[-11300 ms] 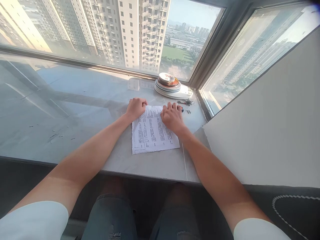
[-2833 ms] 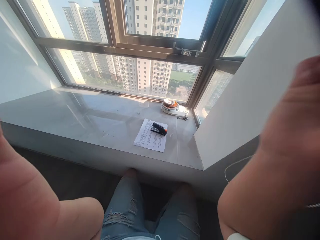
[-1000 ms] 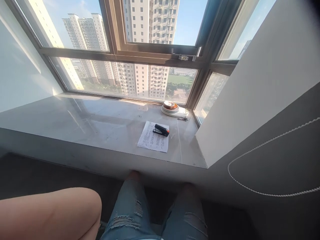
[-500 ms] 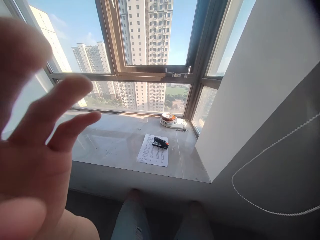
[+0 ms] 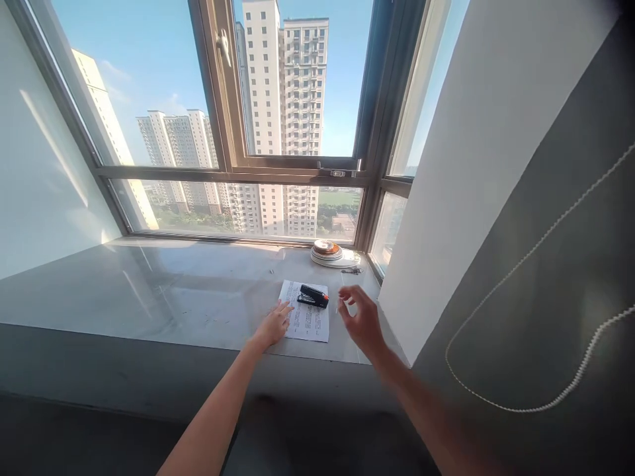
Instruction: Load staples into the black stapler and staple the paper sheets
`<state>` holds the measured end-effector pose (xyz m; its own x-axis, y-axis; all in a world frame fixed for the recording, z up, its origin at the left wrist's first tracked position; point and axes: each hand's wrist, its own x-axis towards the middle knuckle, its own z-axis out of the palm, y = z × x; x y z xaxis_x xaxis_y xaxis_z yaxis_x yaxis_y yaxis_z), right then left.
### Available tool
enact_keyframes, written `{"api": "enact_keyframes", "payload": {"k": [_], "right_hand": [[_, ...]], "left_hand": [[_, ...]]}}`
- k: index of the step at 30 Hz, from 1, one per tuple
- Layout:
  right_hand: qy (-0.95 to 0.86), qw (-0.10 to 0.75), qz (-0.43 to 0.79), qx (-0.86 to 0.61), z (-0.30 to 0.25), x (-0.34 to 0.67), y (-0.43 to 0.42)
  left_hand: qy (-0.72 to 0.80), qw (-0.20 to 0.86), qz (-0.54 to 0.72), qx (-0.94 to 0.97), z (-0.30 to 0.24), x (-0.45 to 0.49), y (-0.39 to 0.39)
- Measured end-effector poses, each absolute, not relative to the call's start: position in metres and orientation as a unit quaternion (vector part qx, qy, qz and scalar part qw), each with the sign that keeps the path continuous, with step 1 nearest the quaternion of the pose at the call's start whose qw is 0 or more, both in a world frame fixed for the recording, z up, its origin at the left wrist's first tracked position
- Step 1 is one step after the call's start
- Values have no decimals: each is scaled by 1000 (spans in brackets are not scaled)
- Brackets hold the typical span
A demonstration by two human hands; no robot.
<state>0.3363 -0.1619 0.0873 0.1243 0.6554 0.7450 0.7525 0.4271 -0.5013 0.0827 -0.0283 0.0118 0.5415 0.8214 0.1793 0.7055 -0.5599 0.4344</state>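
Observation:
Printed sheets of paper (image 5: 310, 327) lie on the window sill, with a black stapler (image 5: 312, 296) with a red-orange spot at its right end resting on top. My left hand (image 5: 272, 326) is at the left edge of the paper, fingers stretched out and touching it. To the right of the stapler, my right hand (image 5: 360, 314) hovers apart from it. Its fingers are curved and spread, with a gap between thumb and fingertips and nothing between them.
A stack of plates (image 5: 327, 252) stands by the window at the back right, with small keys or a dark metal item (image 5: 352, 270) beside it. The sill (image 5: 149, 291) runs left below the window. A beaded blind chain (image 5: 501, 277) hangs at right.
A large blurred hand close to the camera at left is gone. Both my hands now reach to the sill, the left onto the paper, the right near the stapler. The view has tilted slightly up.

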Motion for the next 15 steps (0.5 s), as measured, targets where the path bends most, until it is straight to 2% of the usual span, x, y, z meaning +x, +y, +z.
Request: {"api": "enact_keyframes", "payload": {"k": [1,6,11,15], "right_hand": [[-666,511,-31,-542,73,335,-159],[-638,436,-2,-634,12,353,-113],[-658,385,46,-645,2,370,-53],[-689,352,87,-627,-8,358,-37]], "left_hand": [[440,164,154,869,3,82,-30],[429,119,180,877,-9,78,-38],[423,100,192,880,1,79,-41],[421,114,195,878,1,78,-45]]}}
